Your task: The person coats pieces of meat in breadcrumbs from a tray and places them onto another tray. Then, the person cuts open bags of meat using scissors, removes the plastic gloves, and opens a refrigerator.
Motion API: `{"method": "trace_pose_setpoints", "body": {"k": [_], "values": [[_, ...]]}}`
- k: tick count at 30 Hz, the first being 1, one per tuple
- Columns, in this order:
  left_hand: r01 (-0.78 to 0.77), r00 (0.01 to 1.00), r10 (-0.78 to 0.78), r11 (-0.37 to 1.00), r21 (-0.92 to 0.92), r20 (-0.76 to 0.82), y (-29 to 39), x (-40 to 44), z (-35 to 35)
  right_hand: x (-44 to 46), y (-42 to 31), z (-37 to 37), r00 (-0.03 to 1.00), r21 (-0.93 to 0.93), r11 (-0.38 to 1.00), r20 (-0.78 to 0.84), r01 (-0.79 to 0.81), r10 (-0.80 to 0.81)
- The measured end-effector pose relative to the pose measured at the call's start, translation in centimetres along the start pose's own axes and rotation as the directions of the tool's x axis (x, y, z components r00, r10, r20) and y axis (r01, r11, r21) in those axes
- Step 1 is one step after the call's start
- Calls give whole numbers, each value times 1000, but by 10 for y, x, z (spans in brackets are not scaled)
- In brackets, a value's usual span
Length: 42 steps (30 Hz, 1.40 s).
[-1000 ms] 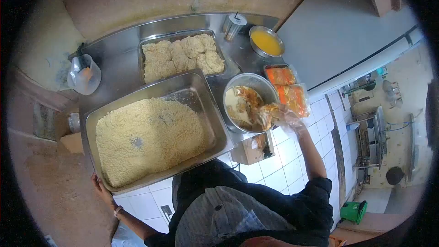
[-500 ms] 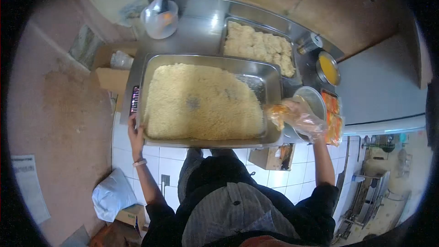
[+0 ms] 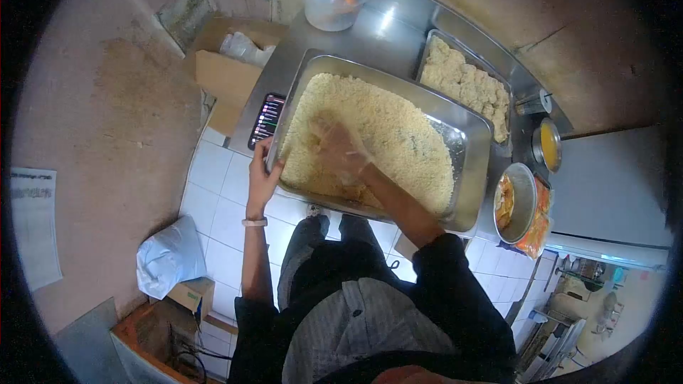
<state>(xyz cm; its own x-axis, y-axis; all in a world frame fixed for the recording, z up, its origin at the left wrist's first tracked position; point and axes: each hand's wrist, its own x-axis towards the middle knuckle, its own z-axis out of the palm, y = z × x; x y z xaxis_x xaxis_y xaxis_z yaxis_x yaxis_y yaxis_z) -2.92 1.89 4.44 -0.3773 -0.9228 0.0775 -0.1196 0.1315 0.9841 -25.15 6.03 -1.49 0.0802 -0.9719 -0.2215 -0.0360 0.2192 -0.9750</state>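
My left hand [image 3: 263, 179] grips the near-left rim of a deep metal tray [image 3: 469, 160], thumb on the edge. The tray holds a thick bed of pale yellow breadcrumbs [image 3: 398, 128]. My right hand [image 3: 340, 148], in a clear plastic glove, is down in the crumbs on the left side of the tray. It is blurred by motion, so its fingers and anything under them cannot be made out. To the right of the tray, a metal bowl [image 3: 525, 203] contains wet orange pieces of food [image 3: 504, 201].
Behind stands a second tray with crumb-coated pieces [image 3: 469, 85]. A bowl of yellow liquid [image 3: 548, 146], a metal can [image 3: 533, 104] and orange packets [image 3: 537, 231] are at right. A phone [image 3: 267, 121], a cardboard box [image 3: 228, 75] and a plastic jug [image 3: 334, 3] are at left.
My right hand has moved left from beside the bowl, where it held an orange coated piece, into the crumbs. My left hand stays on the tray rim. The view has turned and shifted.
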Motion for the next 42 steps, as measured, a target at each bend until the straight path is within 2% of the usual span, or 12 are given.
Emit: {"method": "trace_pose_setpoints", "body": {"k": [1, 2, 3, 6, 11, 14, 16, 20, 30, 36, 41, 42], "values": [[-1, 1000, 1, 1000, 3, -6, 1, 1, -1, 3, 7, 1, 996, 32, 996, -4, -89, 89], [-8, 1000, 9, 1000, 27, -5, 4, 2, -1, -5, 47, -18, 968, -670, 700, 176, 249, -177], [-14, 1000, 14, 999, 50, 0, 4, 1, -1, -18, 71, -36, 852, -879, -74, 475, 471, -220], [-2, 1000, 2, 1000, 10, 5, 2, 2, -1, -73, 27, -81, 987, -766, 637, 154, 88, 49], [-8, 1000, 8, 999, 33, 22, -3, 1, -3, -103, -23, -44, 750, -275, 748, 123, -603, 650], [-55, 998, 55, 998, 3, 13, 2, 2, -2, -103, -33, -11, 973, 580, 782, 166, -229, 162], [-51, 998, 50, 998, 41, 33, -1, 2, -4, -72, -47, -14, 887, 207, 872, -37, -443, 459], [-59, 998, 58, 997, 55, 28, -3, 1, -5, -53, -66, -56, 962, -271, 927, 23, -257, 273], [-11, 998, 8, 999, 43, 54, 5, 1, -6, -19, -11, 67, 1000, -462, 887, 9, 4, 0], [-27, 997, 28, 1000, -10, 73, 1, 4, -7, -25, -21, -6, 979, -186, 982, -204, -38, 0], [79, 993, -75, 996, -47, 88, 5, 5, -7, 25, -6, -12, 829, -418, 823, -549, -384, 108], [59, 993, -58, 998, -2, 101, 1, 7, -9, 35, 54, -8, 793, -800, 462, -541, -383, -279]]}}
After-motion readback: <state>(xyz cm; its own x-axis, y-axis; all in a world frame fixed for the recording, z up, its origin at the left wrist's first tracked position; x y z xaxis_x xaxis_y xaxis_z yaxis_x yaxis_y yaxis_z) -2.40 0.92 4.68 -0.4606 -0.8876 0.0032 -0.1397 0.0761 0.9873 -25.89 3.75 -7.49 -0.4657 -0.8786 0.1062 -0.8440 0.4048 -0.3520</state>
